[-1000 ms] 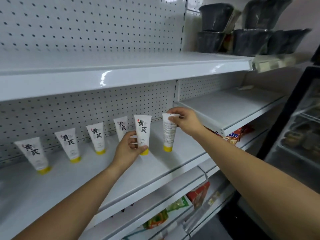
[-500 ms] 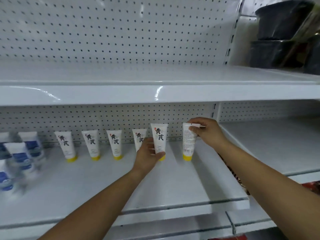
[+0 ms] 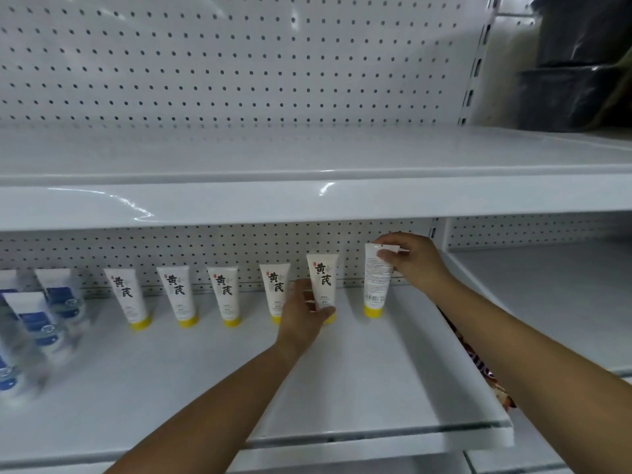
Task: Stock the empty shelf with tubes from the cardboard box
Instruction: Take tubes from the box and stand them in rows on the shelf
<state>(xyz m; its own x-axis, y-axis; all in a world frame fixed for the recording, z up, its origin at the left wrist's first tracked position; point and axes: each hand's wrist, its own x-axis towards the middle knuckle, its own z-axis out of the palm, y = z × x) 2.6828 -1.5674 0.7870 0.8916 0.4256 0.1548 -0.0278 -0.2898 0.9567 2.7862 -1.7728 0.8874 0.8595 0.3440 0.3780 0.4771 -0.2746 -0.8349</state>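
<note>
Several white tubes with yellow caps stand cap-down in a row along the back of the white shelf [image 3: 359, 388]. My left hand [image 3: 302, 316] grips the lower part of the fifth tube [image 3: 322, 280], whose front label faces me. My right hand [image 3: 415, 260] pinches the top crimp of the sixth tube [image 3: 375, 285] at the row's right end; that tube shows its back label. Both tubes rest on the shelf on their caps. The cardboard box is out of view.
Blue-and-white bottles [image 3: 51, 313] crowd the left end of the same shelf. A white shelf [image 3: 307, 200] hangs close overhead. Dark tubs [image 3: 574, 63] sit at the upper right. Snack packets [image 3: 485, 374] show below the shelf's right edge.
The view has swung left and closer, so the blue-and-white bottles show more. Both hands keep their hold on the same two tubes, which stay in the row.
</note>
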